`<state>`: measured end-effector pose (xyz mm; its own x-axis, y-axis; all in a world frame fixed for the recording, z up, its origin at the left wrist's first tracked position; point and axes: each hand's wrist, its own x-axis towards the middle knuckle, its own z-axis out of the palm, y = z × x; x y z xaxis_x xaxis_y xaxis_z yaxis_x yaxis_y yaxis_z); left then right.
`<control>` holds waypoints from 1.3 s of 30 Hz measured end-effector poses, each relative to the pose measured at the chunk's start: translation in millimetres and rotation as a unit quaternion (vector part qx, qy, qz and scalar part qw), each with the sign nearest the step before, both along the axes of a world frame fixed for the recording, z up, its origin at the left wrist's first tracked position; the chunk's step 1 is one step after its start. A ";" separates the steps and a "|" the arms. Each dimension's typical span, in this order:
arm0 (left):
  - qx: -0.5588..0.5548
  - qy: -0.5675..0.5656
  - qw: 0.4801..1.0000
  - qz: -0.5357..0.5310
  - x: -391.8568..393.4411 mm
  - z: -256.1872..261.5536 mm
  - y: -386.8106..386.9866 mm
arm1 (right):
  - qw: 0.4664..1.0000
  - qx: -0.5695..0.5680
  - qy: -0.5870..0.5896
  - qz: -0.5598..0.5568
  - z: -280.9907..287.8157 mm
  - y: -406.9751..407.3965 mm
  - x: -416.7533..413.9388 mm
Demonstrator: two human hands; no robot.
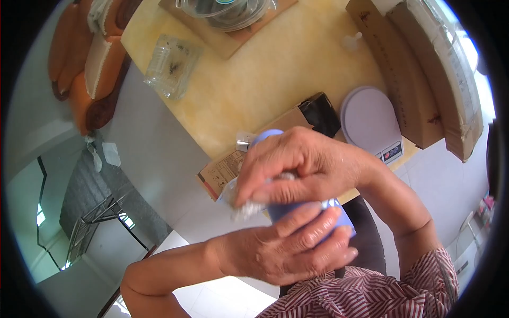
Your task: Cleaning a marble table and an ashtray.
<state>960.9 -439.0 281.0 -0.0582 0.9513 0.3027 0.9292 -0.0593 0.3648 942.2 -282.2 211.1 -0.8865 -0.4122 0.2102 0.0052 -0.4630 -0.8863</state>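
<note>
My left hand (294, 242) is wrapped from below around a blue object (338, 218), perhaps a container; most of it is hidden by my fingers. Just above it, my right hand (298, 171) pinches a whitish, blurred material (248, 210), possibly a cloth or crumpled film. A rounded blue part (267, 136) shows behind my right hand; whether it belongs to the same object, I cannot tell. Beneath and behind the hands lies a long printed cardboard box (222, 173) with a black end (320, 113).
A round-topped kitchen scale (372, 119) sits beside large cardboard boxes (413, 79) on the right of the yellow table (278, 75). A clear plastic tray (173, 67) lies near the left edge. Clear round containers (228, 14) rest on flat cardboard (199, 30) at the far side.
</note>
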 end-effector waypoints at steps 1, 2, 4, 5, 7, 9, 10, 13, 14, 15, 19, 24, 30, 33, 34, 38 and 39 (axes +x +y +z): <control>-0.006 0.018 1.000 -0.013 -5.9 -3.9 -2.5 | 0.998 0.000 0.024 0.059 6.6 3.5 0.1; -0.007 0.008 1.000 -0.007 -7.9 -3.7 -3.7 | 0.997 0.030 0.033 0.061 10.0 4.8 -0.8; 0.006 0.004 1.000 -0.013 -14.9 -2.1 0.5 | 0.996 0.073 0.016 0.049 6.0 12.1 -5.3; -0.019 -0.031 0.999 0.020 -15.9 2.5 0.8 | 0.993 0.107 -0.002 0.043 2.1 16.5 -6.1; -0.031 -0.077 0.993 0.087 -17.3 1.7 -1.5 | 0.986 0.167 0.012 0.004 -11.9 27.7 -3.4; 0.000 -0.084 0.986 0.146 -26.4 -2.7 -6.7 | 0.977 0.151 -0.094 -0.117 -24.1 40.4 7.6; 0.005 -0.091 0.979 0.182 -30.4 -2.9 -5.2 | 0.963 0.175 -0.105 -0.176 -30.3 47.3 13.4; -0.018 -0.004 0.975 0.220 -60.7 6.8 0.0 | 0.914 0.137 -0.266 -0.276 -39.4 67.3 32.7; 0.007 0.016 0.963 0.269 -67.7 -0.6 7.6 | 0.912 0.142 -0.265 -0.278 -39.2 74.3 39.4; 0.032 0.037 0.947 0.317 -75.9 -9.9 17.9 | 0.885 0.146 -0.287 -0.336 -37.0 82.2 45.8; 0.183 -0.076 0.900 0.388 -116.0 -55.9 65.5 | 0.816 0.172 -0.325 -0.446 -32.2 102.7 64.0; 0.189 -0.127 0.890 0.396 -137.0 -86.1 102.1 | 0.791 0.185 -0.337 -0.476 -28.2 118.0 86.8; 0.191 -0.142 0.889 0.391 -141.4 -98.2 128.3 | 0.797 0.142 -0.350 -0.470 -33.0 127.4 101.9; 0.182 -0.146 0.889 0.393 -146.8 -97.0 129.6 | 0.807 0.131 -0.344 -0.462 -28.8 130.7 102.2; 0.166 -0.130 0.897 0.389 -148.3 -96.8 127.9 | 0.812 0.132 -0.339 -0.456 -27.7 131.7 102.6; 0.139 -0.079 0.912 0.378 -147.9 -91.6 121.6 | 0.821 0.122 -0.346 -0.438 -22.3 135.7 105.2; 0.139 -0.081 0.912 0.377 -143.9 -90.2 122.3 | 0.824 0.114 -0.349 -0.431 -21.8 137.8 107.4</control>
